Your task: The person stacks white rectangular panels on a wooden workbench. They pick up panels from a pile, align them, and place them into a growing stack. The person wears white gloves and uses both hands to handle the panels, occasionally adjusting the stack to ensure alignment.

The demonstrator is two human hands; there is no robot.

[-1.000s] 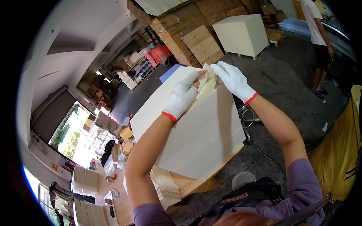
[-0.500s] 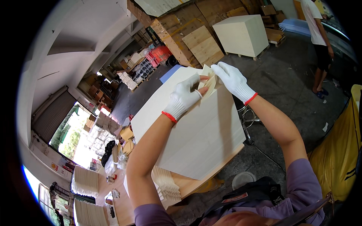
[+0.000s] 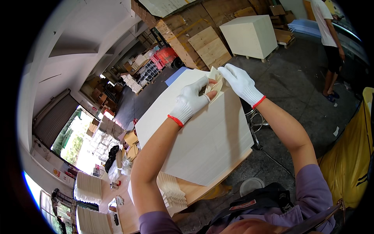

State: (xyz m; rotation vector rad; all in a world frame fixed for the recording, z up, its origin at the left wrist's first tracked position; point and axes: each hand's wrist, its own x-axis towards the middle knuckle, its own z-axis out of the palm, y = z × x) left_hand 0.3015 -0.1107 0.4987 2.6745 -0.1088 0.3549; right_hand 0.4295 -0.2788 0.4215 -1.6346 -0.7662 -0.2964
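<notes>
A large stack of cream sheets (image 3: 206,132), like paper or thin board, lies in front of me. Several sheets curl up in a fanned corner (image 3: 214,82) at its far edge. My left hand (image 3: 191,97), in a white glove with thumb and a fingertip bare, has those tips against the curled corner, with sheets between them. My right hand (image 3: 238,82), in a white glove with a red cuff, is closed on the edge of the same corner, its fingertips partly hidden.
The wooden table (image 3: 191,190) also bears smaller cream stacks (image 3: 87,188) at the left. A yellow bag (image 3: 350,156) is at the right, a round white lid (image 3: 251,186) below the table edge. A person (image 3: 329,43) stands far right. A wrapped pallet load (image 3: 251,37) stands beyond.
The bare thumb and fingertip of my left hand have shifted slightly on the curled corner, which is bent a little differently. My right hand has hardly moved.
</notes>
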